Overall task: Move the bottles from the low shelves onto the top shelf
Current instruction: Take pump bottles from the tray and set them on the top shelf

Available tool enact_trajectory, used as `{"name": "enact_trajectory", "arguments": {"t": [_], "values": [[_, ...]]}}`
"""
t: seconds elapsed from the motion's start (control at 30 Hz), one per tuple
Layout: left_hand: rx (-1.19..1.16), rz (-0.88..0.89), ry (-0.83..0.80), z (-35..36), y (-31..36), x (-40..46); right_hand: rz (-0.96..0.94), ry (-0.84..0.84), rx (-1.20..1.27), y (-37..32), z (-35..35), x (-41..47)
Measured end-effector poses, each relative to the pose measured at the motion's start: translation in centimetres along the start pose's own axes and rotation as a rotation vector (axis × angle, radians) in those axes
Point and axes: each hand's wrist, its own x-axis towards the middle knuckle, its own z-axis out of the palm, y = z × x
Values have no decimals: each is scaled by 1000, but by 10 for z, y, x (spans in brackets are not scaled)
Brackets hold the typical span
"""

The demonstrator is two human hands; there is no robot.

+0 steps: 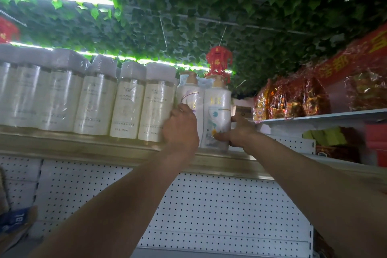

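On the top shelf [117, 148] stand cream bottles [127, 100] with grey caps, wrapped in film; "150ml" reads on two labels, the rest is blurred. Right of them stand two white pump bottles. The left hand [181, 126] grips the left pump bottle [191, 98], fingers curled round it. The right hand [238, 132] holds the right pump bottle [217, 115], fingers clamped low on it. Red foil packets [291, 98] lie far right.

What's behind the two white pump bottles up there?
Behind the two pump bottles, a red lantern hangs from the leafy ceiling. The bottles cover the shelf space directly behind them, so anything there is hidden.
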Motion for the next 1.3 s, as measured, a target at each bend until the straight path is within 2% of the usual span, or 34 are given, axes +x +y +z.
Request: {"name": "enact_trajectory", "arguments": {"t": [0.37,0.6,0.8,0.93,1.3], "values": [[-142,-12,24,-6,-3,-6,13,-1,-252,-11,1,-21],[-372,-50,20,-34,3,-34,35,65,-177,-14,-31,-50],[-660,-112,-73,-49,14,-57,-9,84,-132,-14,-63,-87],[-830,-212,-114,-62,28,-79,-39,70,-87,1,-85,-112],[-1152,-475,-405,-66,84,-184,95,-29,48,77,-136,-193]]}}
